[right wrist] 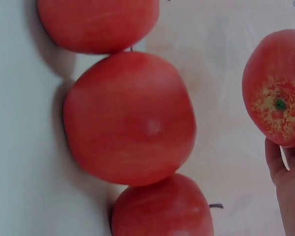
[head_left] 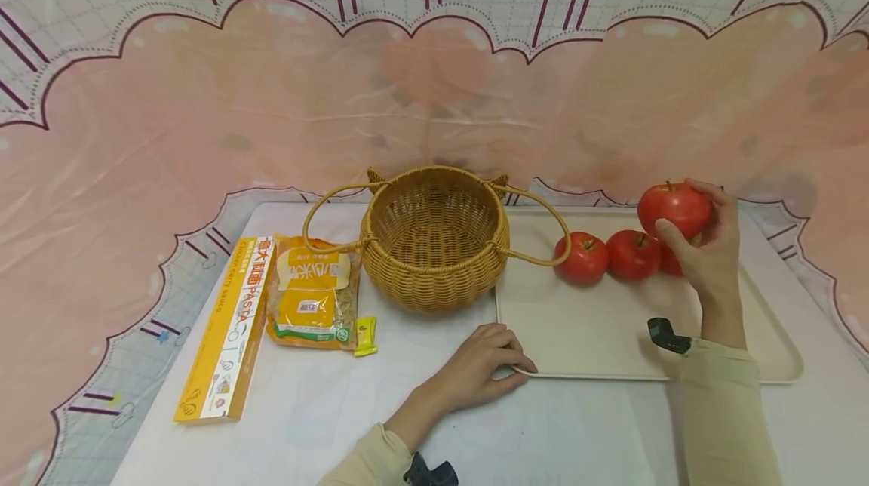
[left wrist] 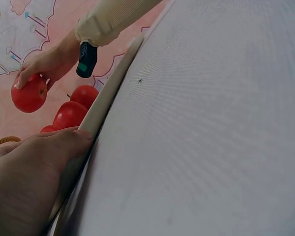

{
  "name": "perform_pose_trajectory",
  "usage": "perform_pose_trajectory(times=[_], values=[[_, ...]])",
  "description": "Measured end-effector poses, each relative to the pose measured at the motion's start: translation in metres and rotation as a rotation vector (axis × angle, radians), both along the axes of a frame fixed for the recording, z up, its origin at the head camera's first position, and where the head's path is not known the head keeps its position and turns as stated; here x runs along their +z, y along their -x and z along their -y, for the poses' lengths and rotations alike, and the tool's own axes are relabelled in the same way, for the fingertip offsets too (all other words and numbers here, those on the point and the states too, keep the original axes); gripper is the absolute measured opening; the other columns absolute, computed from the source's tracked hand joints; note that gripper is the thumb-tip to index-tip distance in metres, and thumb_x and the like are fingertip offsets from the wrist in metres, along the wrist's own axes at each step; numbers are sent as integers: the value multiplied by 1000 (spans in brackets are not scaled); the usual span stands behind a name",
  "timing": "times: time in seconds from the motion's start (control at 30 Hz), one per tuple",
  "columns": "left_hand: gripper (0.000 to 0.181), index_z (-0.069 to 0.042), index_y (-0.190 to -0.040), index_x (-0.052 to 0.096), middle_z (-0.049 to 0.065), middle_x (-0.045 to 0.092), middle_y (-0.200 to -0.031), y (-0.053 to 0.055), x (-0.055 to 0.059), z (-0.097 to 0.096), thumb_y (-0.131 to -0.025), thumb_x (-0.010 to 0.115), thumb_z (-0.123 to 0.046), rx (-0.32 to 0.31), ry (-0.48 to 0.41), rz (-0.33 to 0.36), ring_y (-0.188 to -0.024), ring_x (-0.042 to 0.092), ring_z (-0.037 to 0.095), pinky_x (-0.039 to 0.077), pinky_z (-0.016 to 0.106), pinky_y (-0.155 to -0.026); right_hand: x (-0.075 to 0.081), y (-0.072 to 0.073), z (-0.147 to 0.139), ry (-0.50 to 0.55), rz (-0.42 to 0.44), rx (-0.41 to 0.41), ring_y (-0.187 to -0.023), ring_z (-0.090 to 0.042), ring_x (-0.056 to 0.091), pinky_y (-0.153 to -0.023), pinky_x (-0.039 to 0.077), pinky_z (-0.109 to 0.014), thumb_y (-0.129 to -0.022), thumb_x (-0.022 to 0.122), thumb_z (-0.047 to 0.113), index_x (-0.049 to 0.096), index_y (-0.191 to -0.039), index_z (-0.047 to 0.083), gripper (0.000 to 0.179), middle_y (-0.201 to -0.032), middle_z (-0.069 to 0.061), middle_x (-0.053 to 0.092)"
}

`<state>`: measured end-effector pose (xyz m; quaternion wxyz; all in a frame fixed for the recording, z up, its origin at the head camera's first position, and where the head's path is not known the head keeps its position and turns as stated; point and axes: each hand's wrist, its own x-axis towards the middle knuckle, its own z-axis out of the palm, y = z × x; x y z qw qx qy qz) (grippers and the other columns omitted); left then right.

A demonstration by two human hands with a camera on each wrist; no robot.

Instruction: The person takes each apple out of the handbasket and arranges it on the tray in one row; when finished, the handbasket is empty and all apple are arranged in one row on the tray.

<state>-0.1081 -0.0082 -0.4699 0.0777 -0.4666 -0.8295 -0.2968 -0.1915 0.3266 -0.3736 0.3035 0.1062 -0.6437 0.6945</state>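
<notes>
A red apple [head_left: 668, 208] is raised above the back right of the beige tray [head_left: 577, 335], and my right hand [head_left: 714, 252] grips it by its side. In the right wrist view that apple [right wrist: 278, 88] shows its yellowish underside. Below it on the tray three more red apples sit in a row, the left apple [head_left: 585, 259], the middle apple [head_left: 633, 255] and a right apple [head_left: 669, 261] partly hidden by my hand. At the tray's front left corner my left hand [head_left: 478, 365] holds the rim, thumb and bent fingers against it.
A round wicker basket [head_left: 434, 282] with two loop handles stands left of the tray; its right handle [head_left: 543, 259] reaches over the tray. Farther left lie a yellow pasta box [head_left: 224, 335], an orange food bag [head_left: 314, 297] and a small yellow packet [head_left: 365, 336]. A patterned curtain hangs behind.
</notes>
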Motion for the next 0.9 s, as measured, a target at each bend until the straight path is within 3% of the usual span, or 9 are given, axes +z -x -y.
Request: perform_pose_trajectory(times=[0.2,0.53,0.9], values=[[12,-29,-98,72,-16,56,-91,0,1,1,-88,65,-29,3,-7,-4,-107,50,4,36,25,-104,-5,3,-11,53,-22,-12,-118,-23,47,-95,44,-18,-69,64,-18,49,-128,0,63,-126,-10,53],[12,-30,-98,72,-17,56,-91,0,-1,1,-88,65,-29,6,-6,-6,-106,50,3,36,24,-104,-4,-4,-27,-21,124,-179,-119,-19,46,-93,45,-15,-74,68,-8,52,-129,9,60,-132,-4,50],[12,-29,-98,72,-17,56,-90,-1,0,0,-88,65,-29,3,0,-3,-105,50,4,36,25,-103,-10,-7,-44,106,102,-249,-117,-19,49,-94,45,-15,-72,69,-11,54,-125,7,58,-125,-6,56]])
